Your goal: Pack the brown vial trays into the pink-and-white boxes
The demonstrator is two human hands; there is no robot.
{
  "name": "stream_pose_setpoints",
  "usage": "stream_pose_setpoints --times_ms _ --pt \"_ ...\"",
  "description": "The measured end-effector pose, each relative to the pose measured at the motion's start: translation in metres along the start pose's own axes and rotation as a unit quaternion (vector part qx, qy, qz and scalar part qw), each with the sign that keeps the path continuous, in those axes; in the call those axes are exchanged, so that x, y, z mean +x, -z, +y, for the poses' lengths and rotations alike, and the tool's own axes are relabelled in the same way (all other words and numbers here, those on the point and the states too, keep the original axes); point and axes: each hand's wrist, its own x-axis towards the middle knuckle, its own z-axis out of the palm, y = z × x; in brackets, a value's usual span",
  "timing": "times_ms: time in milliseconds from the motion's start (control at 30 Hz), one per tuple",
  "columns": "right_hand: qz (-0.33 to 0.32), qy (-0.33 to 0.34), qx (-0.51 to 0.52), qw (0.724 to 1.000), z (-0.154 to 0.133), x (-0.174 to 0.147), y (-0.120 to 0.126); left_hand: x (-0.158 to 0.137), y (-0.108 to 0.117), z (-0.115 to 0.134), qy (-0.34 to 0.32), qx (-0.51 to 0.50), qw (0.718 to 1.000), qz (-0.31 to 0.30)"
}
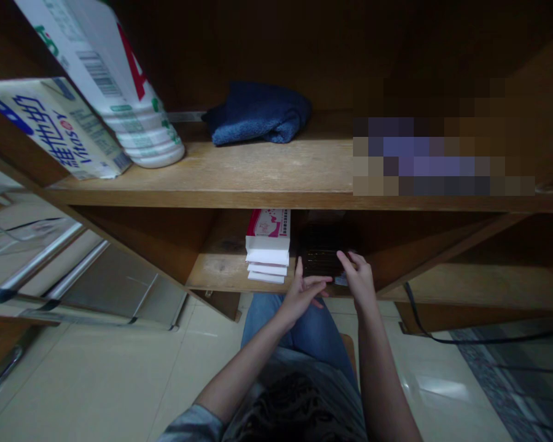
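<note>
On the lower shelf lies a dark, ridged, glossy object or stack point(320, 261); its kind is hard to make out in the shade. My left hand point(304, 293) is at its front left corner, one finger pointing up along its left side and the others stretched to the right. At its right side is my right hand point(360, 279), thumb and fingers apart, close to or touching the edge. Neither hand is closed round anything I can see. Just left of the dark object stands a pink and white box point(270, 226) with white flaps folded out in front.
The upper shelf point(258, 169) carries a drink carton point(69, 132), a large white bottle point(138, 116) and a folded blue towel point(260, 113). A blurred patch covers its right part. Metal rails point(41, 264) stand at left; a black cable point(424, 325) hangs at right.
</note>
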Motion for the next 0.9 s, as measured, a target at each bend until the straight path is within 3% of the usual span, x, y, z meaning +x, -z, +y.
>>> stream_pose_setpoints --times_ms 333,667,900 --pt "-0.009 -0.007 -0.011 1.0 -0.003 0.001 0.003 -0.003 -0.005 -0.012 -0.051 -0.018 0.998 0.014" --pt "-0.01 -0.01 0.008 1.0 -0.005 0.003 0.003 -0.001 -0.004 0.0 -0.053 0.011 0.998 0.015" --pt "0.044 -0.057 0.114 0.991 -0.008 0.002 -0.003 0.0 -0.007 0.01 -0.045 0.017 0.999 0.004"
